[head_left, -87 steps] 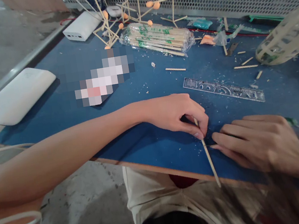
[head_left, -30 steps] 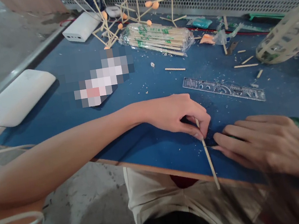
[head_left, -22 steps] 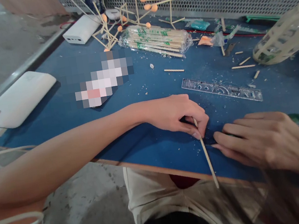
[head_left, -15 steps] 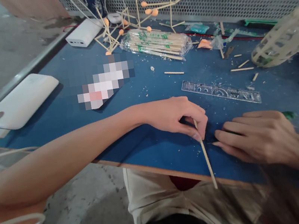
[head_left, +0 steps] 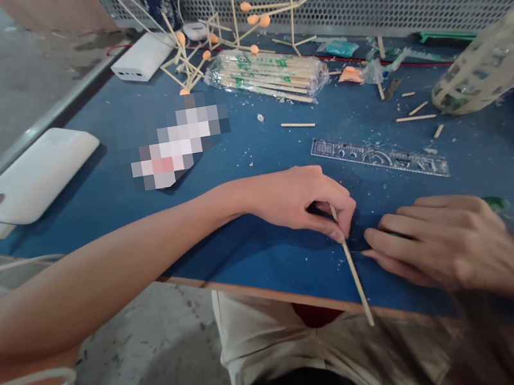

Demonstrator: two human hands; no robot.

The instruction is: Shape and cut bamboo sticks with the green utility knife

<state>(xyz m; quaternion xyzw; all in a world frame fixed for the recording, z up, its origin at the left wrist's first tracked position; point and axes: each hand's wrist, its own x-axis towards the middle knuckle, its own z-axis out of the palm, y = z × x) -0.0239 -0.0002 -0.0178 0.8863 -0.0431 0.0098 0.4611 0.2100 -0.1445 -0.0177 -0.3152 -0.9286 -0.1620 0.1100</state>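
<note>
My left hand point(head_left: 299, 199) pinches a thin wooden stick point(head_left: 358, 284) between thumb and fingers, its lower end reaching past the table's front edge. Close on the right, my right hand point(head_left: 445, 241) is closed around what looks like a craft knife point(head_left: 497, 203). Green shows between the fingers and behind the hand, while a thin tip points at the stick just below my left fingertips. Most of the knife is hidden by the hand. Beyond both hands lies a clear plastic ruler point(head_left: 378, 159).
Stick frames with orange joints point(head_left: 263, 20) stand at the back, behind a plastic-wrapped bundle of sticks point(head_left: 267, 73). White power banks point(head_left: 34, 175) lie at left, near a blurred-out object point(head_left: 177, 150). A pale slotted cylinder point(head_left: 490, 61) leans at right. Cut stick pieces point(head_left: 415, 118) are scattered about.
My right hand has shifted slightly left, bringing the thin tip up to the stick. My left hand keeps its pinch on the stick almost unmoved.
</note>
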